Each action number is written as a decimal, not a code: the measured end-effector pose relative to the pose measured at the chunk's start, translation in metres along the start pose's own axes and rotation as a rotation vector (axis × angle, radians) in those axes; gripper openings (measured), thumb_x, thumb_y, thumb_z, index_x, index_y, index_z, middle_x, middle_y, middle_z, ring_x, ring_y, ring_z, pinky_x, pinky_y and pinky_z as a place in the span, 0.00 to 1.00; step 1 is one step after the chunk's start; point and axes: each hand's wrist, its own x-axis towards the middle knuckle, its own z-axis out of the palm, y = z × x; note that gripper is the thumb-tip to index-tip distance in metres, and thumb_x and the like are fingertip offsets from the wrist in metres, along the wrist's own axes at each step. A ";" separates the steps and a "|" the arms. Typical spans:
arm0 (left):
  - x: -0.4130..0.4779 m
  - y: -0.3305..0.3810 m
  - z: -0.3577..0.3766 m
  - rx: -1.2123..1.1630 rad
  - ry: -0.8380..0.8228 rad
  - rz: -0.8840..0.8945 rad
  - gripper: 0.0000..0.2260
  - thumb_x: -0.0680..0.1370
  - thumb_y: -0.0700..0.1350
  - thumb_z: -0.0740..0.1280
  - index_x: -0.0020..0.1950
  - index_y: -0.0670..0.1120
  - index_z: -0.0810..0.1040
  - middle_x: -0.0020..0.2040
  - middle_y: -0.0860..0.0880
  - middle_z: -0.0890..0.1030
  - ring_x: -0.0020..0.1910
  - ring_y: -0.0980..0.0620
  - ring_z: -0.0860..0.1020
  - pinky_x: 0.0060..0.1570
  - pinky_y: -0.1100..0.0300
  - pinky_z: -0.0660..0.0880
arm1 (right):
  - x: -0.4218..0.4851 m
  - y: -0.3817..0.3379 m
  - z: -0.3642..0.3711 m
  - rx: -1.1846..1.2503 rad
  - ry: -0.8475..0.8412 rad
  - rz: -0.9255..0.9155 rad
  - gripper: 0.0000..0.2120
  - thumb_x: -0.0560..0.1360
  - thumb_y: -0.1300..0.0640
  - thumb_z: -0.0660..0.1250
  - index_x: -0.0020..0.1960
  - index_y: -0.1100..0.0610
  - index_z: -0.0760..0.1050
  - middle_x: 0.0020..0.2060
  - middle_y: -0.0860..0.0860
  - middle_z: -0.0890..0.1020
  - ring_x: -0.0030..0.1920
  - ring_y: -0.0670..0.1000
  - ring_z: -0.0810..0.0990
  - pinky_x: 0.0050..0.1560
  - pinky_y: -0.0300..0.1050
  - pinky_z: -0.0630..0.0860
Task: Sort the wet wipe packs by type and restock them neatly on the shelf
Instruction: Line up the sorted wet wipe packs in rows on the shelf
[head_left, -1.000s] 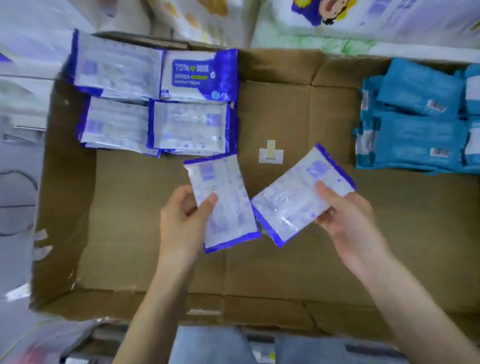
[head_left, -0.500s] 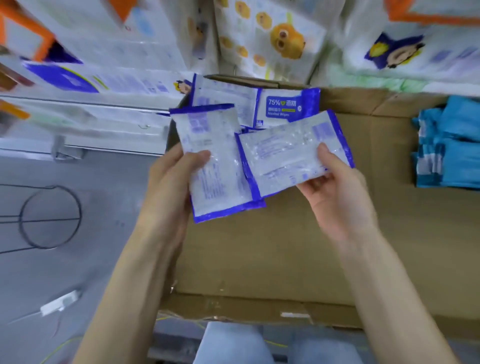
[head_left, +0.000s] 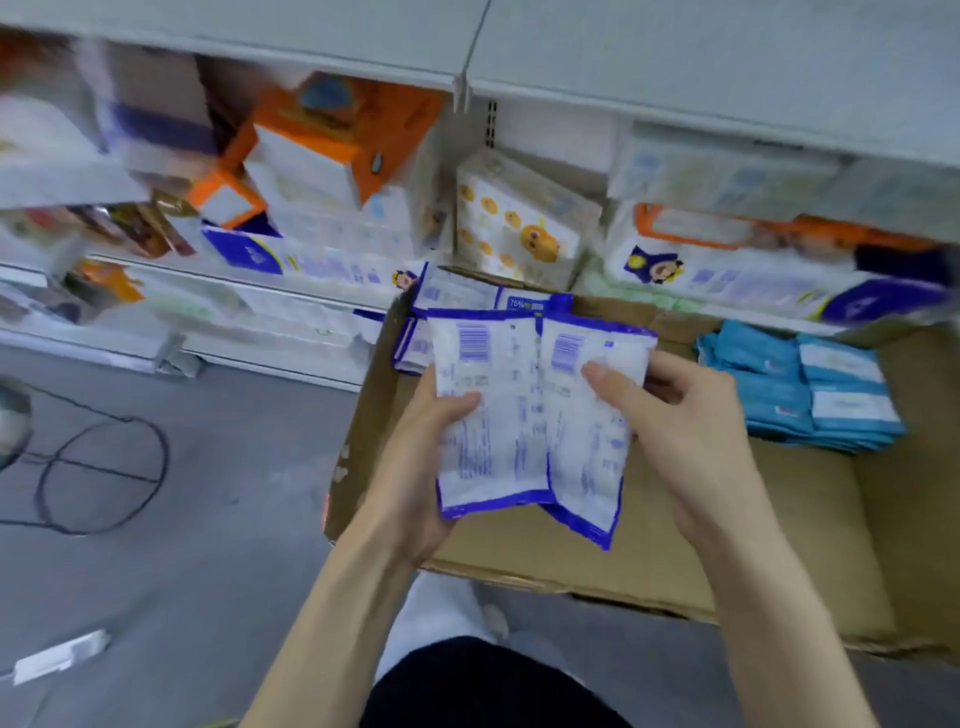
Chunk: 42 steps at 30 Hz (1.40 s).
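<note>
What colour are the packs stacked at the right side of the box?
The stacked packs are teal blue with white labels; head view.

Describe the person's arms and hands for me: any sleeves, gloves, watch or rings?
Both arms are bare as far as the picture shows: no sleeve reaches the left forearm or the right forearm. The left hand and the right hand wear no gloves. No watch, bracelet or ring is visible on either.
</note>
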 end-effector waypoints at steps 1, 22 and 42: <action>-0.011 -0.001 0.006 -0.018 -0.042 0.001 0.23 0.73 0.41 0.62 0.68 0.47 0.72 0.59 0.44 0.81 0.56 0.43 0.81 0.50 0.46 0.79 | -0.008 -0.004 -0.003 0.022 0.037 0.004 0.04 0.73 0.60 0.71 0.41 0.59 0.82 0.39 0.56 0.85 0.39 0.48 0.79 0.40 0.46 0.74; -0.120 0.166 -0.094 -0.192 0.056 0.171 0.16 0.67 0.45 0.66 0.55 0.47 0.78 0.45 0.43 0.85 0.38 0.46 0.84 0.35 0.52 0.82 | -0.056 -0.095 0.226 0.121 -0.186 0.046 0.31 0.57 0.46 0.75 0.59 0.45 0.73 0.49 0.44 0.82 0.46 0.42 0.82 0.44 0.42 0.81; -0.048 0.382 -0.345 -0.024 0.299 0.213 0.33 0.70 0.40 0.71 0.69 0.60 0.63 0.56 0.46 0.81 0.50 0.43 0.83 0.38 0.50 0.82 | 0.036 -0.150 0.478 0.387 -0.225 0.428 0.18 0.74 0.58 0.68 0.63 0.55 0.73 0.51 0.56 0.84 0.47 0.57 0.85 0.53 0.58 0.79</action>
